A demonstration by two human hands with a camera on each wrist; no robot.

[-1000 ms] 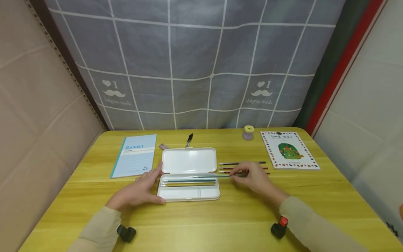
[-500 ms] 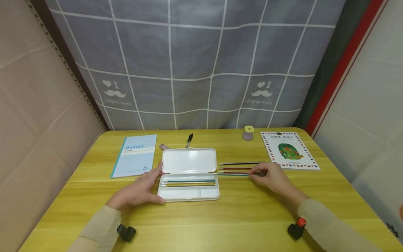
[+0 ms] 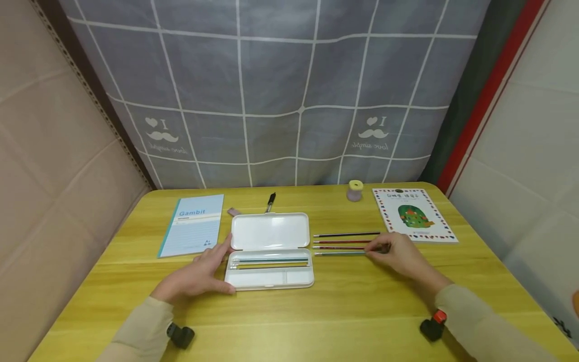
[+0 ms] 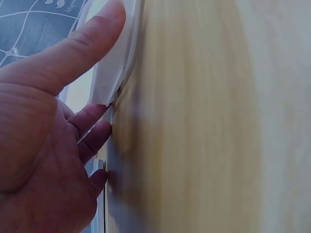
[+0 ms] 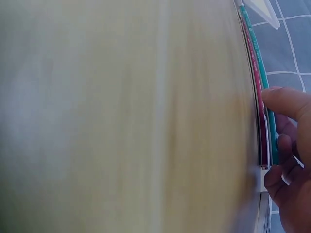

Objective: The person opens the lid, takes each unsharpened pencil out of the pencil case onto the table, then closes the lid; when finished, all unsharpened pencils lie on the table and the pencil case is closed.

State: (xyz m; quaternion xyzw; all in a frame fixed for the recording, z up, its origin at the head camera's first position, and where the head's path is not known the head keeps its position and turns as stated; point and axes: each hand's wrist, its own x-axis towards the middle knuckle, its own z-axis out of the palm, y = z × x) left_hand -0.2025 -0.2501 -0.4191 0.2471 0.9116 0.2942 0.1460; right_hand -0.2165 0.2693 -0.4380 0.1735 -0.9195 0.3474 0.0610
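Note:
A white pencil case [image 3: 267,280] lies open, lid folded back, with teal and yellow pencils [image 3: 271,265] in its long compartment. My left hand [image 3: 199,276] rests along its left side, thumb [image 4: 92,46] at the front corner and fingers spread towards the lid. To the right of the case, my right hand [image 3: 400,255] pinches a teal pencil [image 3: 341,254] near its far end, between thumb and fingers. Just behind that pencil lie two red pencils [image 3: 336,242] and a black pencil [image 3: 346,235], roughly parallel to it. The right wrist view shows the teal pencil [image 5: 257,53] beside a red pencil [image 5: 254,63].
A blue notebook [image 3: 192,226] lies on the left of the table, and a white picture book [image 3: 415,216] on the right. Behind the case are a pinkish eraser [image 3: 233,211] and a black pen [image 3: 270,202]. A yellow-topped spool-shaped object [image 3: 355,191] stands at the back.
My right hand has moved right, bringing the teal pencil from above the case to the table in front of the red pencils. My left hand has stayed at the case.

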